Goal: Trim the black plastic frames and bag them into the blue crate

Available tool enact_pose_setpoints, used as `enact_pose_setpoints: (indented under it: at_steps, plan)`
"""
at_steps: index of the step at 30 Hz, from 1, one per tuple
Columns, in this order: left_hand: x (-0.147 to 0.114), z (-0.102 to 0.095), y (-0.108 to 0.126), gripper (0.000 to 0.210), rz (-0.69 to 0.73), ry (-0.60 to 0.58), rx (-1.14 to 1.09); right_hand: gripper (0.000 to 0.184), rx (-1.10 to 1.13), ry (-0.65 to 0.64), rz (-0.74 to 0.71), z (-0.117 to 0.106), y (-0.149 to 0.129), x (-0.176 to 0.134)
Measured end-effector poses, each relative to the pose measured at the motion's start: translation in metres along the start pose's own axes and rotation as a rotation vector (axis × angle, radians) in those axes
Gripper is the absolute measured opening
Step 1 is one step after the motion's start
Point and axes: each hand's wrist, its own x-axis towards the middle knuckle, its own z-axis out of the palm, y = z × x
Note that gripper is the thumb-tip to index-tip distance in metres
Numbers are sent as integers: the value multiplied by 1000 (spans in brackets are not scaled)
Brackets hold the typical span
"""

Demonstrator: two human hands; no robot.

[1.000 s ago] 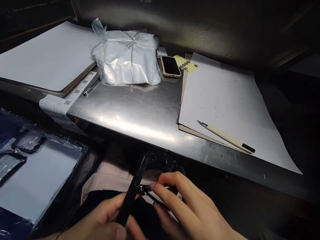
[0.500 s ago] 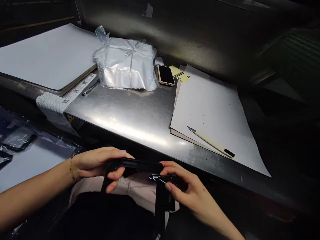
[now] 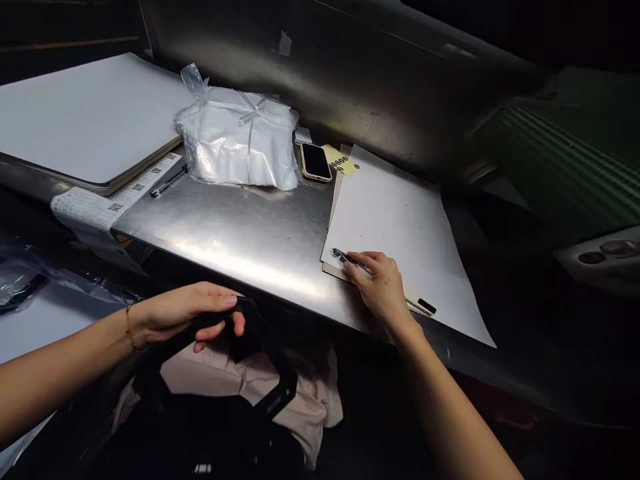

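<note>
My left hand (image 3: 193,312) is closed around the upper edge of a black plastic frame (image 3: 286,383), held tilted over my lap in front of the bench. Over the near left corner of the white sheets (image 3: 395,213), my right hand (image 3: 381,287) pinches small nail clippers (image 3: 342,256), their silver tip pointing left. Whether the clippers touch the paper I cannot tell. A cream-handled craft knife (image 3: 417,305) lies on the sheets under my right hand, with only its black-marked end showing and its blade hidden.
On the metal bench (image 3: 240,233) lie a clear plastic-wrapped bundle (image 3: 240,143), a phone (image 3: 316,162), a yellow sticker sheet (image 3: 345,162) and a pen (image 3: 169,182). A large white board stack (image 3: 90,120) sits at left above printed labels (image 3: 95,207). Pinkish cloth (image 3: 305,427) covers my lap.
My right hand has moved with the clippers from the frame up to the white sheets, over the craft knife. The frame has tilted and shifted left in my left hand. The view has turned slightly right.
</note>
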Motion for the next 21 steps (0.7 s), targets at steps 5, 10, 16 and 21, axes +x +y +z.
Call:
enact_pose_setpoints:
  at_steps: [5, 10, 16, 21]
  plan:
    - [1, 8, -7, 36, -121, -69, -35, 33, -178, -13, -25, -19, 35, -10]
    - [0, 16, -18, 44, -224, -71, -52, 25, -277, -148, 2, -37, 38, -26]
    - [-3, 23, -20, 40, -251, -51, -55, 27, -210, -108, 11, -38, -36, -61]
    - [-6, 24, -20, 38, -265, -18, -39, 32, -67, -415, -537, -35, -82, -103]
